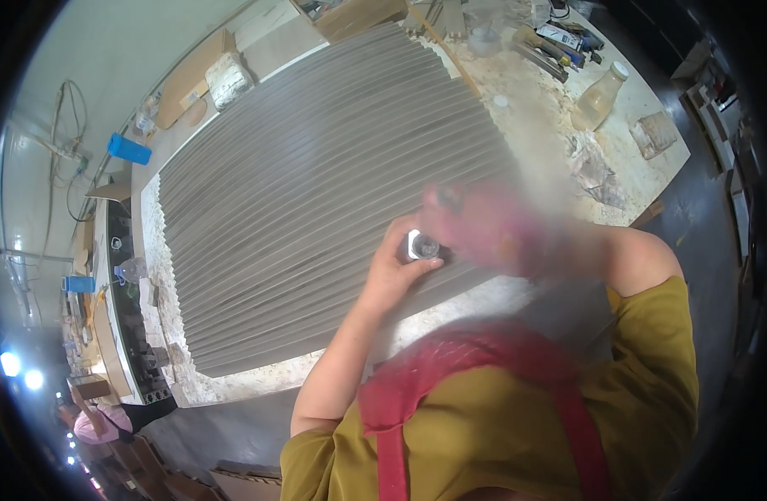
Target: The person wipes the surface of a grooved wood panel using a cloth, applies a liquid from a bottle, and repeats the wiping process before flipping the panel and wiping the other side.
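My left hand wraps round a small cylindrical container, with its round open-looking end facing up. What is inside cannot be made out. Close beside it, on the right, is my right hand, smeared pink and red by blur. A small dark round spot shows near its fingers, too blurred to name. Beneath both hands a large grey ridged sheet, lined with long parallel folds or strips, covers much of the white stained worktable.
At the far right of the table stand a bottle of pale liquid, a wrapped block, crumpled plastic and several tools. A white block and blue container lie far left. Another person is at lower left.
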The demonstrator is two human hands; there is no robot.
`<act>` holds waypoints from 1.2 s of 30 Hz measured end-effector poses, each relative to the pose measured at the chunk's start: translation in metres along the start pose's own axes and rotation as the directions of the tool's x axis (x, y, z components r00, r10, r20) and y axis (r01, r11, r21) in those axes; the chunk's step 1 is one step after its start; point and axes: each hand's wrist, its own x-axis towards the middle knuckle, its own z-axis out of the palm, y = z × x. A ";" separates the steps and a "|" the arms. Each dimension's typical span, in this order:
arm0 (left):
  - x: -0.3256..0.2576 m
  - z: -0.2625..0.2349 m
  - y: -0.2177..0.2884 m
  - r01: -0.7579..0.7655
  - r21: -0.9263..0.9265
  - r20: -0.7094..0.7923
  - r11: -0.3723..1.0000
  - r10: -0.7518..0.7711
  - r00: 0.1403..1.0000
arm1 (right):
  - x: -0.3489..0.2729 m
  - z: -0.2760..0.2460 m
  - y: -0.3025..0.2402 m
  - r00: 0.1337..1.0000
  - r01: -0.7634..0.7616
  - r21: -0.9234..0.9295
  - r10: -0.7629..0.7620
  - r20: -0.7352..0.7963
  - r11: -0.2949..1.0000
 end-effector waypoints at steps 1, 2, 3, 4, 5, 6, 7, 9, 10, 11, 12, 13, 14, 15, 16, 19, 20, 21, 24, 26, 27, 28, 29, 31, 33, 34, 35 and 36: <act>0.000 0.002 0.000 -0.045 -0.037 0.007 0.998 0.045 0.999 | 0.000 0.007 -0.001 1.000 -0.012 -0.201 0.017 0.022 0.980; 0.000 0.002 -0.001 -0.046 -0.041 0.009 0.998 0.047 0.999 | -0.002 0.013 0.001 0.999 -0.014 -0.204 0.020 0.026 0.979; -0.001 0.002 -0.002 -0.049 -0.021 -0.005 0.999 0.049 0.999 | -0.002 0.018 0.002 0.997 0.019 -0.135 -0.028 -0.068 0.991; -0.002 0.002 -0.003 -0.051 -0.001 -0.017 0.999 0.051 0.999 | -0.003 0.020 0.003 0.984 0.058 -0.068 -0.069 -0.165 0.996; -0.002 0.001 -0.004 -0.052 -0.004 -0.017 0.999 0.052 0.999 | -0.003 0.019 0.002 0.984 0.057 -0.069 -0.068 -0.162 0.996; -0.002 -0.002 -0.006 -0.062 0.018 -0.013 0.998 0.062 0.998 | 0.001 0.012 -0.003 0.999 -0.040 -0.098 0.037 -0.032 0.994; -0.002 -0.006 -0.007 -0.074 0.043 -0.010 0.996 0.075 0.997 | 0.005 0.006 -0.008 0.996 -0.084 -0.115 0.088 0.031 0.990; -0.003 -0.009 -0.004 -0.157 0.125 0.011 0.980 0.157 0.987 | 0.012 -0.006 -0.020 0.977 -0.117 -0.215 0.151 0.148 0.970; -0.002 -0.009 -0.003 -0.240 0.204 0.043 0.949 0.236 0.971 | 0.014 -0.009 -0.024 0.966 -0.105 -0.290 0.167 0.200 0.951; -0.002 -0.010 -0.004 -0.241 0.203 0.044 0.949 0.237 0.971 | 0.014 -0.009 -0.023 0.965 -0.106 -0.291 0.168 0.200 0.951; -0.002 -0.010 -0.006 -0.247 0.210 0.032 0.946 0.245 0.969 | 0.012 -0.008 -0.023 0.970 -0.103 -0.206 0.144 0.197 0.973; -0.002 -0.010 -0.007 -0.252 0.218 0.020 0.943 0.254 0.967 | 0.011 -0.008 -0.023 0.974 -0.098 -0.119 0.119 0.191 0.988; -0.004 -0.008 -0.006 -0.252 0.215 0.022 0.943 0.253 0.967 | 0.014 -0.006 -0.023 0.974 -0.101 -0.119 0.122 0.192 0.988; -0.004 -0.004 0.001 -0.211 0.166 0.003 0.963 0.214 0.977 | 0.017 -0.004 -0.023 0.964 -0.189 -0.020 0.190 0.184 0.982; -0.004 -0.001 0.004 -0.170 0.116 -0.014 0.979 0.173 0.985 | 0.020 -0.001 -0.023 0.949 -0.274 0.080 0.256 0.181 0.958; -0.003 -0.002 -0.003 -0.046 0.051 -0.041 0.998 0.048 0.998 | 0.025 0.001 -0.027 0.968 -0.065 -0.311 0.136 0.209 0.948; -0.002 -0.003 -0.003 -0.048 0.049 -0.043 0.998 0.051 0.998 | 0.025 0.003 -0.024 0.968 -0.063 -0.314 0.134 0.211 0.947; -0.002 -0.003 -0.004 -0.110 0.074 -0.042 0.991 0.114 0.993 | 0.023 0.008 -0.019 0.997 -0.025 -0.247 0.043 0.064 0.969; 0.000 -0.008 -0.011 -0.222 0.193 -0.038 0.956 0.233 0.972 | 0.016 0.008 -0.015 0.996 -0.015 -0.183 -0.001 -0.085 0.983; 0.000 -0.011 -0.015 -0.270 0.286 -0.030 0.920 0.290 0.956 | 0.012 0.007 -0.014 0.996 -0.056 -0.184 0.041 -0.083 0.981; 0.000 -0.011 -0.015 -0.296 0.339 -0.029 0.893 0.324 0.945 | 0.010 0.009 -0.013 0.994 -0.065 -0.204 0.046 -0.095 0.977; -0.001 -0.012 -0.015 -0.321 0.391 -0.025 0.863 0.358 0.933 | 0.009 0.009 -0.013 0.993 -0.075 -0.224 0.051 -0.108 0.972; -0.002 -0.012 -0.015 -0.324 0.390 -0.023 0.862 0.361 0.932 | 0.007 0.007 -0.016 0.993 -0.076 -0.228 0.052 -0.109 0.971; -0.005 -0.012 -0.014 -0.342 0.448 -0.057 0.826 0.409 0.911 | 0.004 0.001 -0.025 0.991 -0.133 -0.186 0.129 -0.033 0.974; -0.007 -0.012 -0.011 -0.363 0.444 -0.029 0.819 0.418 0.908 | 0.003 0.004 -0.026 0.985 -0.162 -0.180 0.170 0.031 0.970; -0.009 -0.011 -0.009 -0.378 0.442 -0.001 0.813 0.422 0.906 | 0.001 0.007 -0.026 0.973 -0.191 -0.170 0.209 0.096 0.967; -0.008 -0.007 -0.006 -0.383 0.437 0.006 0.814 0.423 0.906 | 0.002 0.013 -0.026 0.971 -0.200 -0.173 0.218 0.095 0.965; -0.009 -0.004 -0.003 -0.375 0.376 0.012 0.847 0.400 0.916 | 0.005 0.024 -0.024 0.982 -0.156 -0.165 0.171 0.080 0.974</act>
